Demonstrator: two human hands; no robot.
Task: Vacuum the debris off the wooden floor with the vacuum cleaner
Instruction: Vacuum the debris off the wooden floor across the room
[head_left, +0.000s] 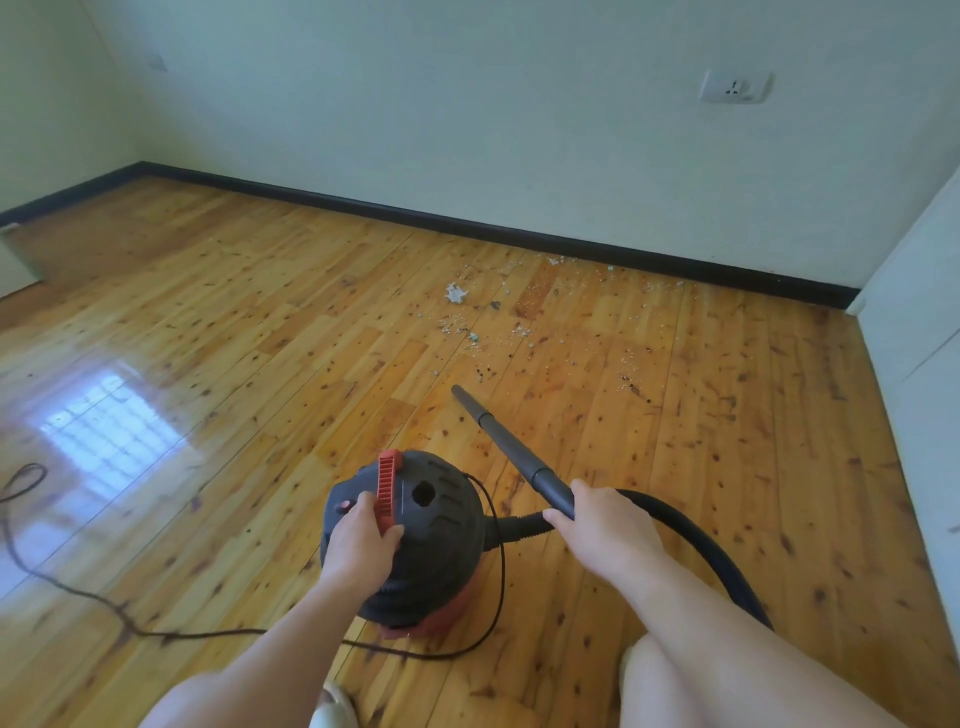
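Trailing across the left part of the glossy, knotty wooden floor (260, 338), a thin black power cord (67, 587) ran to the round black canister vacuum cleaner with a red base (431, 545), which stood on the boards just in front of the person's knees. The left hand (358, 540) was closed around the red ribbed carrying handle (388, 480) on top of the canister. To the right of it, the right hand (597, 519) grasped the black rigid suction tube (509, 447) near its lower end, where the black flexible hose (701, 545) joined and curved away to the right. The open tip of the tube pointed forward and was near the floor, short of the mess.

The debris, a scatter of pale crumbs and one small crumpled white scrap (498, 322), lay farther ahead and a little to the right, spreading up to the black skirting board (571, 244) under the white wall socket (735, 87).

In my judgement the step in hand was setting the machine in position, and no suction of the dirt had begun. The next move would call for bringing the tip forward into the crumbs and sweeping it low over them, with the canister near enough that the hose was not pulled tight.
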